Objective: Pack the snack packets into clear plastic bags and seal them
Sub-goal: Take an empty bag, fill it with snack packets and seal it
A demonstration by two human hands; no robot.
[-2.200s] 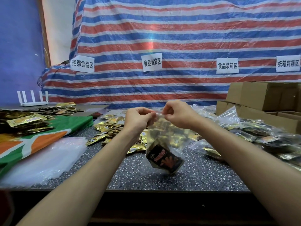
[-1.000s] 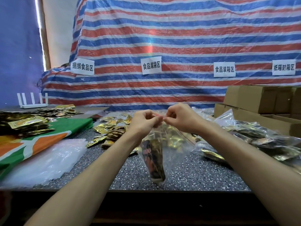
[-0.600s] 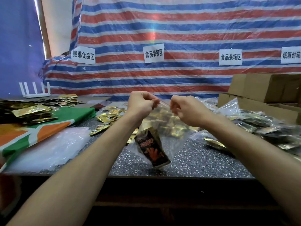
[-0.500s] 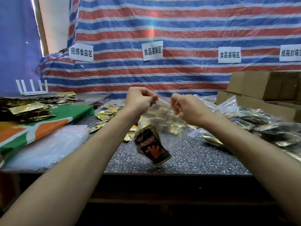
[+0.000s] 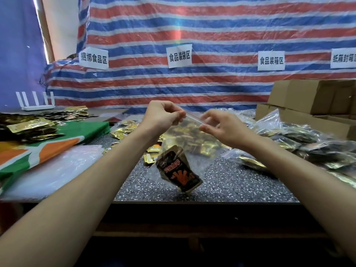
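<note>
Left hand [image 5: 163, 118] pinches the clear bag [image 5: 194, 151] at its top edge, fingers clamped on the seal strip. Right hand [image 5: 221, 129] is at the strip's other end, fingers curled; whether they grip it cannot be told. The bag hangs over the table [image 5: 237, 184] near its front edge, with a dark snack packet [image 5: 178, 169] in its lower corner. Loose gold packets [image 5: 123, 132] lie behind and filled bags [image 5: 308, 147] to the right.

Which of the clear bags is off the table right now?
The clear bag pinched at its top edge by left hand and right hand, hanging with a dark packet inside. The other filled bags lie heaped on the table.
</note>
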